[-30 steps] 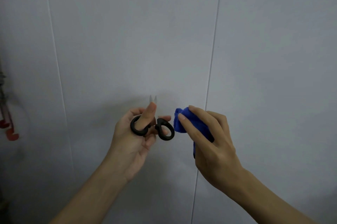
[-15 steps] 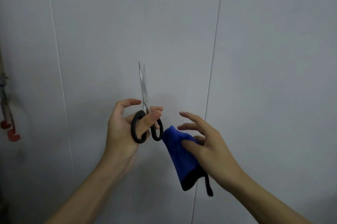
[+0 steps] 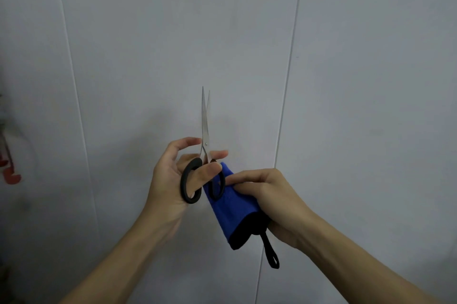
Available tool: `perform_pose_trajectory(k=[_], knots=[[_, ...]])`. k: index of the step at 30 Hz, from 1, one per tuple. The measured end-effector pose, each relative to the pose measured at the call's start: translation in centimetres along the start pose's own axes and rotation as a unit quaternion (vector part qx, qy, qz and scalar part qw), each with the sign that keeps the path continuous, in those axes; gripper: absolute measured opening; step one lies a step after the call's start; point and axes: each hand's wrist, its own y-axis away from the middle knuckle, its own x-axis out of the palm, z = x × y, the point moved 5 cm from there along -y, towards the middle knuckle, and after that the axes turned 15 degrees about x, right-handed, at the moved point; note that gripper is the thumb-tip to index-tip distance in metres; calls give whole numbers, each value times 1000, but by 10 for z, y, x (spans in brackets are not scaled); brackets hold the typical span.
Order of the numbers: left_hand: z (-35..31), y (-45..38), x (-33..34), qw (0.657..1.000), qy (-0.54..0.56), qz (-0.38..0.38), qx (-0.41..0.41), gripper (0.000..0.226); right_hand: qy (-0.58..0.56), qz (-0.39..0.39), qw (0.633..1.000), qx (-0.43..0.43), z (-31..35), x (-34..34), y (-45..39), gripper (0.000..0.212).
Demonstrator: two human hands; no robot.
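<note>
Cloth (image 3: 235, 214), blue with black trim and loop, gripped in curled right hand (image 3: 277, 204), just behind one scissors ring. Left hand (image 3: 168, 180) holds scissors (image 3: 205, 144) upright, one finger through the other ring, blades slightly parted. Grey wall (image 3: 346, 81) behind.

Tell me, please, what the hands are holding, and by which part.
The left hand holds the scissors by their black handle loops; the right hand grips the blue cloth along its side.
</note>
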Motion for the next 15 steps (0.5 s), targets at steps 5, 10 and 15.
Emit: perform_pose_trajectory(k=[5, 10, 15], knots=[[4, 0, -1, 1000, 15, 1, 2, 93, -62, 111, 992, 9, 4, 13, 2, 23], [0, -2, 1, 999, 24, 29, 34, 96, -14, 44, 996, -72, 5, 16, -1, 25], [-7, -11, -23, 960, -225, 73, 150, 77, -30, -27, 993, -112, 8, 8, 4, 28]])
